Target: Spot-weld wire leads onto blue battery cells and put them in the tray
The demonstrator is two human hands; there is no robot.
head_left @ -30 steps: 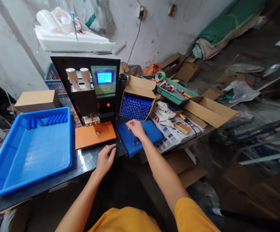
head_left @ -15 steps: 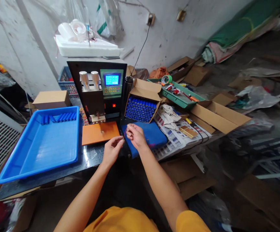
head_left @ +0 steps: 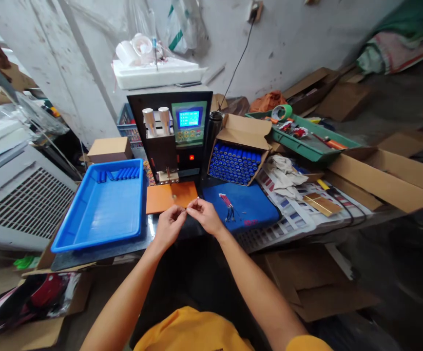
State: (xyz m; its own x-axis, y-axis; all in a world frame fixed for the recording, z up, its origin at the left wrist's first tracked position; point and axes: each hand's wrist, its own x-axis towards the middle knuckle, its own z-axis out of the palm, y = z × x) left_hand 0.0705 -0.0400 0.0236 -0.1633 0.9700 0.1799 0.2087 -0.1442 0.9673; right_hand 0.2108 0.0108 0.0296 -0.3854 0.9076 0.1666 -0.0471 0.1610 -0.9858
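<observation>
My left hand [head_left: 169,225] and my right hand [head_left: 206,215] meet in front of the orange plate [head_left: 171,196] of a spot-welding machine [head_left: 177,134]. Both hands pinch a small thin piece between their fingertips; it is too small to name. A bundle of small red and black wires [head_left: 227,205] lies on the blue pad [head_left: 246,207] just right of my right hand. Behind it an open carton of blue battery cells [head_left: 234,163] stands tilted toward me.
A blue tray [head_left: 104,209] with a row of blue cells at its far edge sits to the left. A green tray of tools [head_left: 302,139], cardboard boxes, a white cloth [head_left: 282,170] and brass strips [head_left: 319,204] lie to the right. A grey cooler unit [head_left: 17,195] stands far left.
My right hand left the blue pad and came to my left hand; both now pinch a small piece together. The view has shifted left, so the bench sits further right in the picture.
</observation>
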